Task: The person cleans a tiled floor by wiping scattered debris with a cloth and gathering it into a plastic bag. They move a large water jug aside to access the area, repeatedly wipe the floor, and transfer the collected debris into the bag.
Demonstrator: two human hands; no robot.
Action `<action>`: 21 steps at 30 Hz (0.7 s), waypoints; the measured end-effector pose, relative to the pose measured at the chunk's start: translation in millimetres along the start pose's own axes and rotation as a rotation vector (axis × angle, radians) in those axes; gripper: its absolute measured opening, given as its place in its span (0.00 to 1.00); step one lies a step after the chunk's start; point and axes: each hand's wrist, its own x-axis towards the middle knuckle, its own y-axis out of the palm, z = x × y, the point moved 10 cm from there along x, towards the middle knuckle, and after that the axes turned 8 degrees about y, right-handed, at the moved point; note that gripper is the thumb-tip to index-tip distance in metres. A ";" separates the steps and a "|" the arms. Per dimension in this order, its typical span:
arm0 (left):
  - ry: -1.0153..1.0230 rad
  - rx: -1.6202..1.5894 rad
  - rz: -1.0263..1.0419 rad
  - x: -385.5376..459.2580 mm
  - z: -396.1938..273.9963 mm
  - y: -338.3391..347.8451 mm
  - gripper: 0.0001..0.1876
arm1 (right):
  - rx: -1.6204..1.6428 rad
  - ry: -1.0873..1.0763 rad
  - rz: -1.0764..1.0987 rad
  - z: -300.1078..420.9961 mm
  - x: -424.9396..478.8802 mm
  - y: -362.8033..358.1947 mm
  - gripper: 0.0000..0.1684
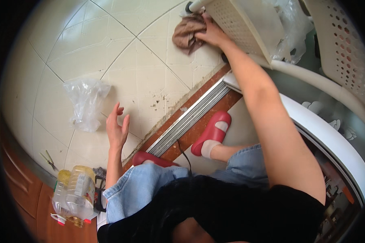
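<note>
My right hand (212, 32) reaches to the upper middle of the view and presses a crumpled brown cloth (188, 34) on the tiled floor (137, 66), beside a beige perforated plastic rack (231, 24). Its fingertips are partly hidden by the cloth and the rack. My left hand (117, 126) is raised over the floor with fingers apart and nothing in it. Just left of it lies a crumpled clear plastic bag (88, 103).
A metal sliding-door track (188, 118) crosses the floor between my red clogs (211, 132). Empty plastic bottles (80, 191) stand at lower left, near green-handled scissors (49, 159). Another clear bag (295, 30) hangs in the rack. Dark debris (156, 103) dots the tiles near the sill.
</note>
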 end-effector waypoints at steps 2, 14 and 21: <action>0.007 0.031 0.015 3.1 -5.6 -1.0 0.30 | 0.048 0.042 -0.066 -5.3 -10.7 -5.6 0.57; 0.053 -0.142 -0.034 16.4 -17.6 5.7 0.29 | -0.135 0.619 -0.042 8.2 -117.2 36.0 0.47; 0.063 -0.132 -0.095 8.1 -10.7 -19.3 0.30 | -0.113 0.476 -0.009 95.1 -207.9 66.3 0.43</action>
